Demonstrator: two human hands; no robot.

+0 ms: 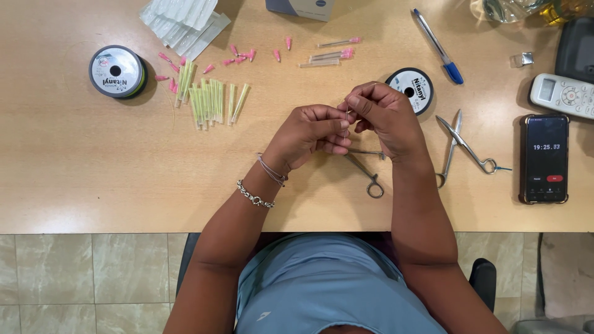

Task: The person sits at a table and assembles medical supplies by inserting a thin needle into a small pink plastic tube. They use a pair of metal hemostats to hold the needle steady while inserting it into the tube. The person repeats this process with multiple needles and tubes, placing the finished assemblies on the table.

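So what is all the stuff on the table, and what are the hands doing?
spools of thread: two, black rims; one far left, one behind the hands
capped needles: a bunch, yellow-green, left of centre
caps: several, pink, scattered at the back
clear tubes: a few, pink ends, back centre
packets: a pile, clear, back left
pen: one, blue, back right
scissors: one, silver, right of the hands
clamp: one, silver, under the hands
phone: one, black, right edge
remote: one, white, far right
table: one, light wood
left hand: fingers pinching something thin, too small to tell
right hand: fingers pinching a thin needle
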